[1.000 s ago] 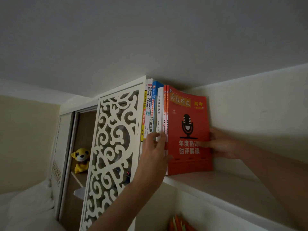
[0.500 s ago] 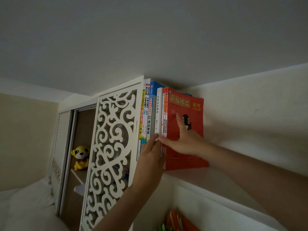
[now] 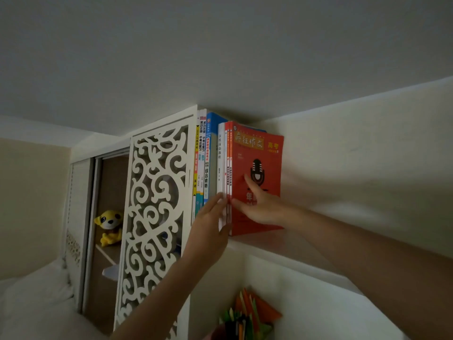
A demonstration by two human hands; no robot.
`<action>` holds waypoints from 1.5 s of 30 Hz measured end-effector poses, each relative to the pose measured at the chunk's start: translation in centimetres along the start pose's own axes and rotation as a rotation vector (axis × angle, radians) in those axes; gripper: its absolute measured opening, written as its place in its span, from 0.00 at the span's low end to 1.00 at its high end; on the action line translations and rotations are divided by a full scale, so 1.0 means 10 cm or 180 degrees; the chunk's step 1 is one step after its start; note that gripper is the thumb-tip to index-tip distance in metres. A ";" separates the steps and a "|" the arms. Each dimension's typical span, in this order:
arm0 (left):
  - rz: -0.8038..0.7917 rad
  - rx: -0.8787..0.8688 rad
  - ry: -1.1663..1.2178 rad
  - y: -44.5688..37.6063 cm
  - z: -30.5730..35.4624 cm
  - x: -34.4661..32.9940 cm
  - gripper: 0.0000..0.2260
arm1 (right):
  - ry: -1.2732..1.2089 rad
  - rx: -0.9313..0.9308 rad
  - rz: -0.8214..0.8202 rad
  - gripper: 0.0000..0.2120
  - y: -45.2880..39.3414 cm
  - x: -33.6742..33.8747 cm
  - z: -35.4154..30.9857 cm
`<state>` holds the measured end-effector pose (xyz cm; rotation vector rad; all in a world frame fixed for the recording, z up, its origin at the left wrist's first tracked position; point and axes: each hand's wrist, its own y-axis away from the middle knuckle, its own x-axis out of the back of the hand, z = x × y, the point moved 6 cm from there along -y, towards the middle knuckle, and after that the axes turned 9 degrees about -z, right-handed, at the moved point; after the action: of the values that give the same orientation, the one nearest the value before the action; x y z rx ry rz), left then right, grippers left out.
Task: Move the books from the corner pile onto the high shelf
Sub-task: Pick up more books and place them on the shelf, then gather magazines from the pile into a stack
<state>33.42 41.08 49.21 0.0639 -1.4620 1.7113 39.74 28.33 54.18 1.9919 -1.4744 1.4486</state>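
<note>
Red book: we see the red paperback with a black microphone on its cover standing upright at the right end of the row on the high white shelf board, just under the ceiling.
Right hand: our right hand lies flat on that red cover, fingers straight and spread, one finger pointing to 11 o'clock over the microphone, the others reaching to 9 o'clock toward the spine; it pinches nothing.
Left hand: our left hand comes up from 7 o'clock, fingers straight, their tips against the lower spines of the thin white book and its neighbours; it grips nothing either.
Book to hands: the red book sits under the right palm and at 3 o'clock from the left fingertips, so the spines lie between the two hands.
Count of books: we make out about seven spines, three tall ones with yellow, white and blue backs at 9 o'clock, then the white one, two thin red-and-white ones and the red paperback; the thin ones are hard to separate.
Left of the row: one white fretwork scroll panel touches the tall spines.
Further left: one yellow plush dog sits on a lower brown shelf.
Below, 6 o'clock: a bunch of orange and green paper pieces, too blurred to count.
</note>
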 end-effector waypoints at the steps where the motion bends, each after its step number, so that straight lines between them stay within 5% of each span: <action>1: 0.0124 -0.0059 -0.0059 0.09 0.12 0.04 0.23 | 0.0066 0.0031 0.0057 0.28 0.13 0.04 -0.03; 3: 0.0419 -0.0291 -0.0064 0.39 0.46 0.17 0.14 | 0.0401 0.0264 0.0239 0.12 0.59 0.16 -0.19; 5: 0.0211 -0.0371 0.0020 0.81 0.87 0.20 0.07 | 0.0819 0.0543 0.0273 0.08 1.37 0.27 -0.34; 8: -0.1520 -0.0163 0.0387 1.61 1.47 -0.26 0.05 | 0.1040 0.0530 -0.0149 0.07 2.83 0.22 -0.13; 12: -0.3807 -0.0456 0.0317 2.96 2.18 -1.43 0.11 | 0.0725 -0.0756 -0.1104 0.05 4.49 -0.41 1.29; 15: -0.4808 -0.0433 0.0284 3.95 2.49 -2.38 0.15 | 0.0570 -0.2132 -0.1609 0.08 5.66 -0.98 2.56; 18: -0.5347 0.0107 0.0500 4.78 2.72 -3.12 0.22 | 0.0229 -0.2886 -0.1591 0.13 6.79 -1.43 3.36; 22: -0.5319 0.1188 0.0809 5.42 2.74 -3.72 0.25 | -0.0029 -0.3674 -0.1469 0.15 7.74 -1.91 3.85; 26: -0.4763 0.1340 0.0604 5.67 2.75 -4.26 0.27 | -0.0379 -0.4005 -0.0868 0.36 8.03 -2.21 4.01; 30: -0.4420 0.1496 0.0755 5.61 2.82 -4.60 0.25 | 0.0027 -0.4353 -0.0608 0.32 8.08 -2.43 4.08; 39: -0.3853 0.2047 0.2838 5.68 2.98 -4.73 0.11 | 0.0833 -0.4633 -0.0663 0.28 7.75 -2.65 3.78; 45: -0.3786 0.2245 0.2882 5.68 2.97 -4.69 0.23 | 0.0674 -0.4316 -0.0572 0.33 7.25 -2.96 3.72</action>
<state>13.68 -6.46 -11.28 0.3878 0.0110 0.8977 0.24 -13.13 -10.88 1.0058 -1.4555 0.2817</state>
